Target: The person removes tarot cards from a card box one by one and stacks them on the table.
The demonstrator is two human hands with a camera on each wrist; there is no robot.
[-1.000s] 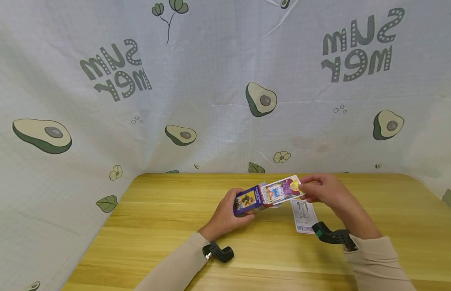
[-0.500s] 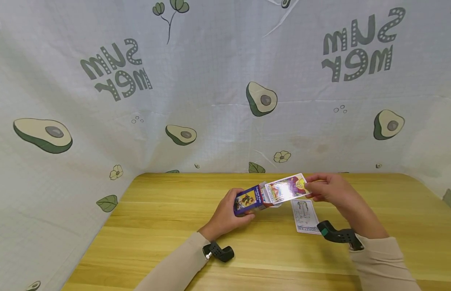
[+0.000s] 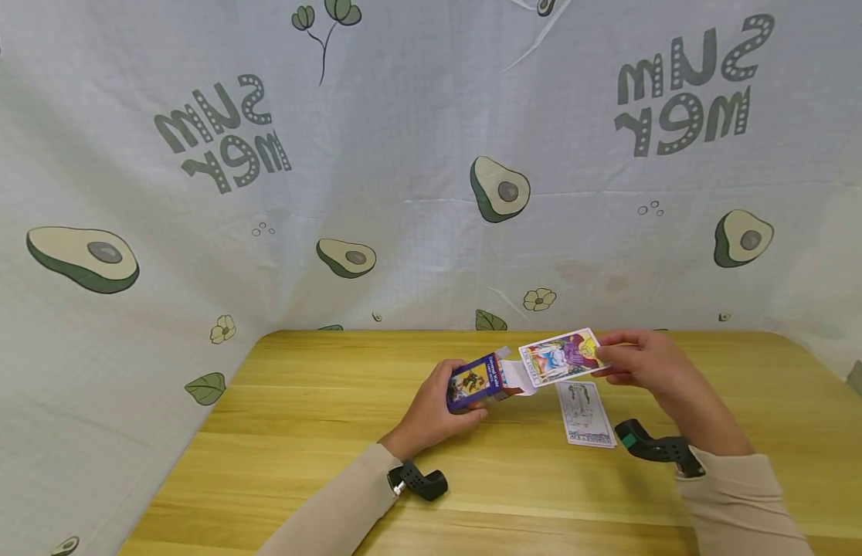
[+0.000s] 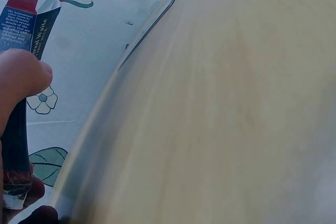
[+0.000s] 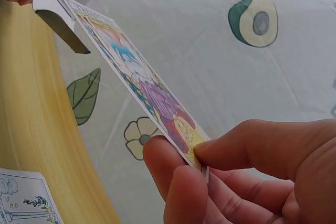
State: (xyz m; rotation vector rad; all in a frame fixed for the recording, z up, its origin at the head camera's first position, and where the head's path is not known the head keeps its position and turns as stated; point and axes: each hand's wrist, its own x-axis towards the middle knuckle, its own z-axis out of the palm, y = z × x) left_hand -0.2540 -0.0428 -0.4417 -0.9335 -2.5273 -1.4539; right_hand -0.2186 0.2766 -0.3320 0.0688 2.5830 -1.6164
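Note:
In the head view my left hand (image 3: 433, 404) grips a dark blue tarot card box (image 3: 475, 381), its end flap open and facing right. The left wrist view shows the thumb (image 4: 23, 74) pressed on the box's side. Between thumb and fingers, my right hand (image 3: 646, 363) pinches a colourful tarot card (image 3: 561, 357) at its right end. This card is free of the box, its left end just over the white flap (image 3: 520, 377). From the right wrist view it looks thin; whether other cards lie under it I cannot tell.
A pale tarot card (image 3: 586, 415), perhaps on others, lies on the wooden table (image 3: 320, 479) below the right hand. Behind the table hangs a white curtain (image 3: 417, 139) printed with avocados. Each wrist wears a black camera mount (image 3: 653, 448).
My right hand has moved right, drawing the colourful card out of the box and away from its opening. The left hand and the box have stayed in place.

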